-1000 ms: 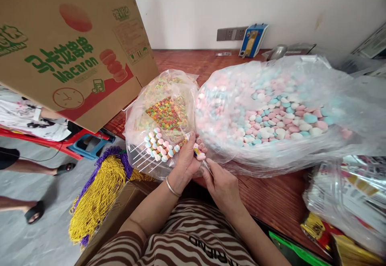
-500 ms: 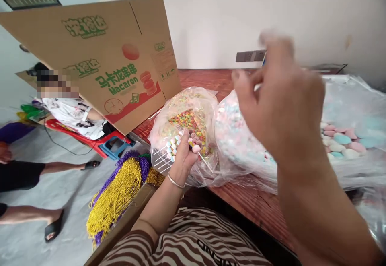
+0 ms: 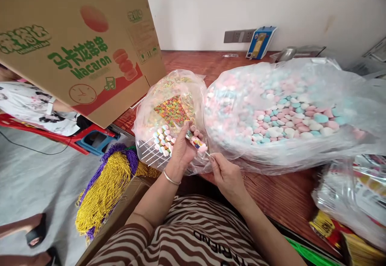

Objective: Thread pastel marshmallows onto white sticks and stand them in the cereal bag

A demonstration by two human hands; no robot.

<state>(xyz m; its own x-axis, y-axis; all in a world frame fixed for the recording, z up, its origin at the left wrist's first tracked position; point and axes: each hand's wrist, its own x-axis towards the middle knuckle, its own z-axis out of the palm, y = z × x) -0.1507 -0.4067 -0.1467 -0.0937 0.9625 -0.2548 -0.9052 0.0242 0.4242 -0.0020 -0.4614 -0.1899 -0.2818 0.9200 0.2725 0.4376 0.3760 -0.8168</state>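
My left hand (image 3: 184, 150) is closed around a marshmallow skewer (image 3: 199, 144) with a printed, shiny wrapper partly over it. My right hand (image 3: 228, 174) pinches the thin white stick (image 3: 208, 154) at the skewer's lower end. Left of my left hand, several more skewers (image 3: 164, 140) of pink, white and blue marshmallows lie side by side, sticks pointing left. They rest on a clear plastic bag (image 3: 141, 117) with small coloured candy rings (image 3: 175, 109) inside. My left fingers hide part of the held skewer.
A large clear bag of pastel candies (image 3: 289, 123) lies to the right on the red-brown table (image 3: 265, 193). A tall cardboard box (image 3: 99, 85) stands at left. Behind are a blue box (image 3: 261, 42) and sockets (image 3: 239, 36); gold and purple beads (image 3: 104, 191) hang at left. Another person (image 3: 27, 105) is nearby.
My right hand has come down from its raised place in front of the large bag to the stick. My left hand still holds the skewer. The view has shifted to the right.
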